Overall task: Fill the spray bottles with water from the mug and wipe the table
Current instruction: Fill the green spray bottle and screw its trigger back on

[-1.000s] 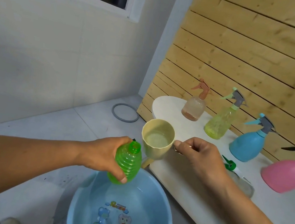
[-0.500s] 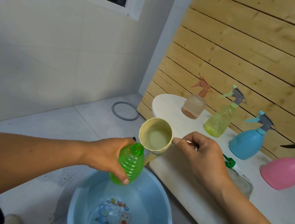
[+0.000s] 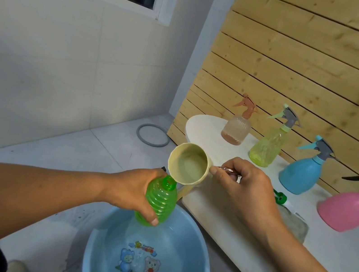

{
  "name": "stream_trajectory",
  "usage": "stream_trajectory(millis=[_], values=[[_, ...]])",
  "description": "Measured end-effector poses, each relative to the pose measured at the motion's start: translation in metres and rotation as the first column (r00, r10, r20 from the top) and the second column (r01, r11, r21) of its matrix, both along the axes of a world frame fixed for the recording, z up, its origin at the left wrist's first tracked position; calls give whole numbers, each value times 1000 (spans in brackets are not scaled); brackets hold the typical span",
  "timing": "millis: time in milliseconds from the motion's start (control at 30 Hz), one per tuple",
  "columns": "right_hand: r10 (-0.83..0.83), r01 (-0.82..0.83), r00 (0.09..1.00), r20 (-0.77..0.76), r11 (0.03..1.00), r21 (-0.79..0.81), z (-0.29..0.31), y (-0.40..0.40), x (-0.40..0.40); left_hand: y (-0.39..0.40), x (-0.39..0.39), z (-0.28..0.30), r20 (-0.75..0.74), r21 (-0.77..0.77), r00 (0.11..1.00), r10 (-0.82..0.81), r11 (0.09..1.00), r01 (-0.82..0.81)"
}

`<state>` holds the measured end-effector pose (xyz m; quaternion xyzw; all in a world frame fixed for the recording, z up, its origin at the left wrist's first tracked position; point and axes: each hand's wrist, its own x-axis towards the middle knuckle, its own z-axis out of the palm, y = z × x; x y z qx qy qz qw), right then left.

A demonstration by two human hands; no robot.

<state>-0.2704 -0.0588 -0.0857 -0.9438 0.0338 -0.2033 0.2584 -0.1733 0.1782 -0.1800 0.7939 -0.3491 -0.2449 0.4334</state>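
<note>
My left hand (image 3: 133,190) grips a green ribbed spray bottle (image 3: 160,204) without its top, held over the blue basin (image 3: 199,267). My right hand (image 3: 243,189) pinches the metal handle of a cream mug (image 3: 189,164) holding water. The mug is tilted with its rim just above the bottle's open neck. The green spray head (image 3: 280,197) lies on the white table (image 3: 332,254) behind my right hand. Upright on the table stand an orange bottle (image 3: 237,126), a yellow bottle (image 3: 266,148), a blue bottle (image 3: 301,174) and a pink bottle (image 3: 346,210).
A grey cloth (image 3: 294,226) lies on the table by my right wrist. The basin holds water and sits on the tiled floor below the table's edge. A grey ring (image 3: 152,135) lies on the floor near the wooden slat wall (image 3: 305,62).
The mug has tipped further toward the green bottle and its rim has come down to the bottle's neck. The bottle has stayed over the basin.
</note>
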Motion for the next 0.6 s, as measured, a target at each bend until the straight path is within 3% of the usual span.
stream_trajectory(millis=[600], values=[[52,-47,996,76,997,-62,2,2,-2,0,0,-1,2,4,1000,10,1000,-10]])
